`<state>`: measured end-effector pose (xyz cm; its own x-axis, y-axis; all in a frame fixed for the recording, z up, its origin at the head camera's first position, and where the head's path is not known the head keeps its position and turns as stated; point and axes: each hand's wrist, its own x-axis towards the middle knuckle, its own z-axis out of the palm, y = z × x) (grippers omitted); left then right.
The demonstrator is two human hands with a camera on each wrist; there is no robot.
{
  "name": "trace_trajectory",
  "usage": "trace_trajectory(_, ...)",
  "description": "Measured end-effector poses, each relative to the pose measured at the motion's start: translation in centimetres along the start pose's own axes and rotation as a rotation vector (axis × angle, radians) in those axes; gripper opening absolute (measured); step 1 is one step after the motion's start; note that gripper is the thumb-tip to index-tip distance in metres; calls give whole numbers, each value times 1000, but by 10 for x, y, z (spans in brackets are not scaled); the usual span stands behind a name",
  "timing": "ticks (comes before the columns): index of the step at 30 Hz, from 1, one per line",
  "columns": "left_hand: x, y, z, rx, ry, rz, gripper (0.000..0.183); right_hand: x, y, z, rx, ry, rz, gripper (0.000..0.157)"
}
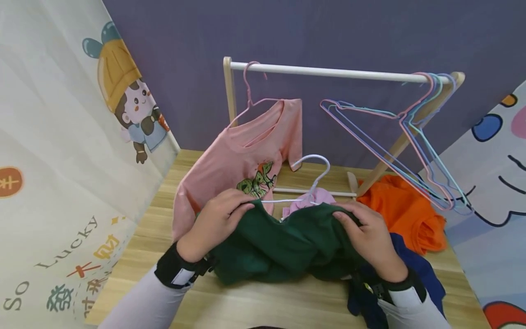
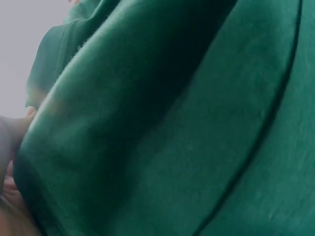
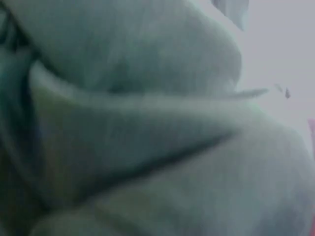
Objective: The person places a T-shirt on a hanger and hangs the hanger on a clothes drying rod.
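A dark green shirt (image 1: 283, 249) is held up in front of the person, its neckline at the top. My left hand (image 1: 218, 221) pinches one shoulder of it, thumb toward the other hand. The opposite shoulder is gripped by my right hand (image 1: 371, 235). A white hanger (image 1: 322, 176) sits inside the shirt, its hook and upper bar rising out of the neckline; its lower part is hidden. In the left wrist view the green cloth (image 2: 147, 128) fills most of the frame, with part of a hand at the left edge. Blurred cloth (image 3: 147, 132) covers most of the right wrist view.
A pink shirt (image 1: 246, 155) hangs on a pink hanger at the left of the white rail (image 1: 320, 71). Several bare hangers (image 1: 407, 119) hang at the right end. An orange garment (image 1: 404, 210), a navy garment (image 1: 419, 269) and a lilac garment (image 1: 324, 196) lie on the wooden table (image 1: 152, 233).
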<state>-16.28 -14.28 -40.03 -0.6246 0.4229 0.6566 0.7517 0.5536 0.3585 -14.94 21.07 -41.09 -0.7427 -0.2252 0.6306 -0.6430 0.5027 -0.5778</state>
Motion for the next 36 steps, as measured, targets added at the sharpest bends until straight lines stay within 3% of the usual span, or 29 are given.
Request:
trace_trajectory(4, -6, -7, -5, -19, 59, -33, 23, -1, 8, -4, -55, 47, -1, 39)
trace_trajectory(11, -11, -10, -15, -56, 125, -58, 22, -8, 28, -17, -136, 105, 37, 29)
trace_trajectory(17, -14, -11, -18, -66, 168, -44, 23, -20, 38, -22, -122, 106, 73, 32)
trace_trajectory(26, -19, -15, -19, -48, 243, 9, 15, -37, 47, -25, -162, 127, 216, 28)
trace_trajectory(30, -22, -15, -19, -29, 277, 32, 28, -43, 50, -23, -184, 141, 215, 21)
trace_trajectory(33, -23, -14, -18, -30, 282, 32, 22, -47, 53, -22, -190, 132, 206, 19)
trace_trajectory(36, -25, -12, -17, -56, 249, 25, 15, -48, 50, -24, -191, 90, 180, 34)
